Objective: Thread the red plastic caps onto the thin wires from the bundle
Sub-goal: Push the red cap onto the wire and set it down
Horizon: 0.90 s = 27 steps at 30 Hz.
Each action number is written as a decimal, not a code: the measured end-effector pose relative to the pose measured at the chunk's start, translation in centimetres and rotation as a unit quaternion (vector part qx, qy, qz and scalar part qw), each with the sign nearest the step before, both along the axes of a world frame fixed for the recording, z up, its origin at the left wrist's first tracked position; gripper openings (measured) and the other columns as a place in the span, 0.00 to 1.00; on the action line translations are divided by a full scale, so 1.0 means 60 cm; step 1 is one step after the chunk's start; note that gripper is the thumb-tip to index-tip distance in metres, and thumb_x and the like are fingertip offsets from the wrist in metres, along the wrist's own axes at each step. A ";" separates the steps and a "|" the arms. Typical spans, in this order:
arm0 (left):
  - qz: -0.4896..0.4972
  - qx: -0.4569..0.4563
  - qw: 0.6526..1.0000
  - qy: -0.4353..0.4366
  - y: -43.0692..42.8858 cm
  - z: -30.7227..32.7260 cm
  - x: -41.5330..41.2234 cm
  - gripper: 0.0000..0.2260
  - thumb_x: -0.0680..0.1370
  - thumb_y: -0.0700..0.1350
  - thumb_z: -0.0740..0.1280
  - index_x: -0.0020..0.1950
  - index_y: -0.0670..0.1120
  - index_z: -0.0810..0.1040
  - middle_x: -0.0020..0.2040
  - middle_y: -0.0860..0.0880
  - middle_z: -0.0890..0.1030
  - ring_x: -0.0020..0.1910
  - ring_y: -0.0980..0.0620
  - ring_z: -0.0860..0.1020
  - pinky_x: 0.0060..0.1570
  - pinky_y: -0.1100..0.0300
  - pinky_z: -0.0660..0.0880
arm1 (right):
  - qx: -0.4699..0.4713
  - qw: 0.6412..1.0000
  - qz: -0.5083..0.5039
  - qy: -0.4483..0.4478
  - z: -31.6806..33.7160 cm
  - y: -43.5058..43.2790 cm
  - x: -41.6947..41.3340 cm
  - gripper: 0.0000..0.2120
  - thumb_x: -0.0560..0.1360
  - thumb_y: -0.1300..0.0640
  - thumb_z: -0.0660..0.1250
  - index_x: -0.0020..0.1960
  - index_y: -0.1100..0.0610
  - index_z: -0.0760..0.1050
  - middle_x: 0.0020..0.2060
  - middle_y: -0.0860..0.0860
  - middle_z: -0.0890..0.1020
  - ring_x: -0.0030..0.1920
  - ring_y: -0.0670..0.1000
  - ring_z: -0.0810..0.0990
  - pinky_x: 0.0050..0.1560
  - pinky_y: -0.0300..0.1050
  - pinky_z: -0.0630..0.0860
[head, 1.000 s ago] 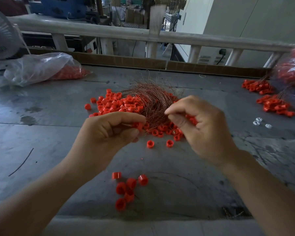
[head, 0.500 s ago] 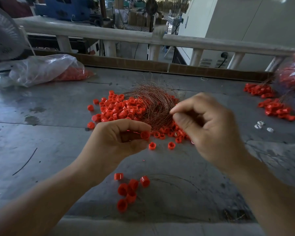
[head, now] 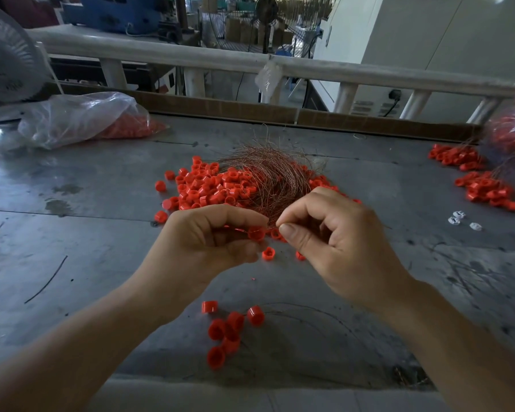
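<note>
Left hand (head: 208, 245) pinches one red cap (head: 256, 233): short, glossy, ring-like. Right hand (head: 336, 242), thumb and forefinger closed, pinches the near tip of the wire bundle (head: 268, 173): coppery, hair-fine, tangled.

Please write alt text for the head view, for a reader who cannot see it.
Over a grey table, the left hand holds a red cap while the right hand pinches a wire from the bundle. A pile of caps lies behind the hands, partly under the bundle.
</note>
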<state>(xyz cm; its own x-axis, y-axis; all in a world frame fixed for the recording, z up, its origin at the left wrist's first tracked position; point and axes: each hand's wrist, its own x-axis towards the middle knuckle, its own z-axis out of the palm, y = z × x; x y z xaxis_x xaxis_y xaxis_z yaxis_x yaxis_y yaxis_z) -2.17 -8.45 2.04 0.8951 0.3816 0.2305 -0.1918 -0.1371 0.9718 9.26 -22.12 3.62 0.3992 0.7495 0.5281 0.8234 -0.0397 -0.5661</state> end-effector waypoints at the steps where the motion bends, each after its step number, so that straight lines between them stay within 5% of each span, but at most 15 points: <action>1: -0.006 -0.013 1.000 -0.001 0.000 0.000 0.000 0.14 0.62 0.39 0.69 0.43 0.52 0.84 0.39 0.47 0.84 0.38 0.52 0.83 0.39 0.68 0.77 | 0.001 1.000 -0.001 0.002 0.001 0.000 0.000 0.03 0.71 0.58 0.65 0.40 0.55 0.78 0.33 0.39 0.72 0.33 0.40 0.74 0.36 0.27 0.67; 7: -0.017 -0.024 1.000 0.004 0.001 0.002 0.002 0.16 0.60 0.42 0.70 0.47 0.49 0.84 0.33 0.50 0.81 0.31 0.56 0.78 0.35 0.68 0.75 | 0.004 1.000 -0.009 0.014 0.005 -0.001 0.001 0.04 0.71 0.58 0.65 0.40 0.56 0.78 0.33 0.44 0.74 0.34 0.43 0.76 0.36 0.27 0.67; 11: -0.018 -0.066 0.998 -0.006 0.001 0.000 0.000 0.10 0.63 0.39 0.68 0.42 0.46 0.83 0.37 0.47 0.82 0.36 0.52 0.81 0.36 0.65 0.77 | 0.002 1.000 -0.013 0.011 0.003 0.000 0.000 0.03 0.70 0.58 0.65 0.40 0.56 0.78 0.33 0.45 0.75 0.34 0.43 0.75 0.36 0.27 0.67; 16: -0.028 -0.040 0.999 0.007 0.003 0.001 -0.004 0.15 0.58 0.47 0.71 0.45 0.53 0.84 0.37 0.49 0.83 0.36 0.55 0.81 0.38 0.69 0.76 | -0.002 1.000 -0.014 0.019 0.003 -0.001 0.000 0.04 0.70 0.58 0.65 0.40 0.56 0.78 0.33 0.44 0.74 0.34 0.43 0.75 0.36 0.28 0.67; 27: -0.031 -0.059 0.998 -0.010 0.001 0.000 -0.002 0.15 0.61 0.38 0.69 0.45 0.48 0.83 0.40 0.48 0.84 0.40 0.54 0.82 0.39 0.67 0.77 | -0.010 1.000 0.004 0.024 0.002 0.001 -0.006 0.03 0.70 0.58 0.65 0.38 0.55 0.77 0.31 0.42 0.73 0.34 0.40 0.74 0.36 0.27 0.66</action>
